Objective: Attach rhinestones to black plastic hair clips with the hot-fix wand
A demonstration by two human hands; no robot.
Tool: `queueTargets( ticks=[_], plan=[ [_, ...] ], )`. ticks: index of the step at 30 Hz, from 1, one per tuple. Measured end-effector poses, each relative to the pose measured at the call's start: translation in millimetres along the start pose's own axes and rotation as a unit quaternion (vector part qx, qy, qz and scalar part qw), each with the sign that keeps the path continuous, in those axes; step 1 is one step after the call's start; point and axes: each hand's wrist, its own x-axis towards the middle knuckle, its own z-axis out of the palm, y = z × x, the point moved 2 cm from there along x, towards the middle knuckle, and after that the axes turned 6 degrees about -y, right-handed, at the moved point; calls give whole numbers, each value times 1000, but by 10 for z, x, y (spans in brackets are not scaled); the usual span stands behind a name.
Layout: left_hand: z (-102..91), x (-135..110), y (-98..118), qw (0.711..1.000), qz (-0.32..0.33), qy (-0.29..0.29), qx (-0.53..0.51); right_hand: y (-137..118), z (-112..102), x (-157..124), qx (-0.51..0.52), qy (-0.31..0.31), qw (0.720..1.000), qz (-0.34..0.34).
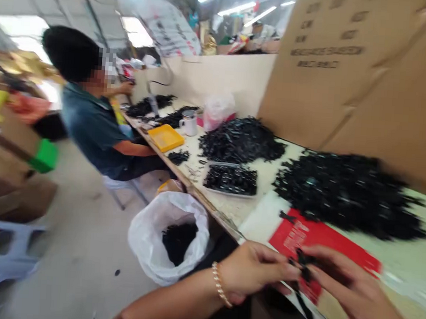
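Both of my hands meet over the near edge of the table. My left hand (259, 269), with a beaded bracelet (221, 284) at the wrist, pinches a small black part (303, 270) between thumb and fingers. From the other side my right hand (343, 280) grips the same black part, and a dark strip of it hangs below the fingers. Blur hides its exact kind. Beneath the hands lies a red printed sheet (334, 241). A large heap of black pieces (345, 193) rises just behind it.
A white tray (228, 193) of black pieces, another black heap (239, 139), a white mug (189, 124) and a yellow tray (166, 137) stand along the table. A lined bin (142, 237) is on the floor. A co-worker (91, 122) sits further left. Cardboard (349, 91) walls the back.
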Motion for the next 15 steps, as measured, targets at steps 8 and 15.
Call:
queueTargets(
  ticks=[8,15],
  plan=[
    [46,55,-28,998,-22,3,61,-109,-70,-70,128,21,991,25],
    [84,54,73,993,-56,-39,98,-136,-52,-49,219,37,973,56]
  ],
)
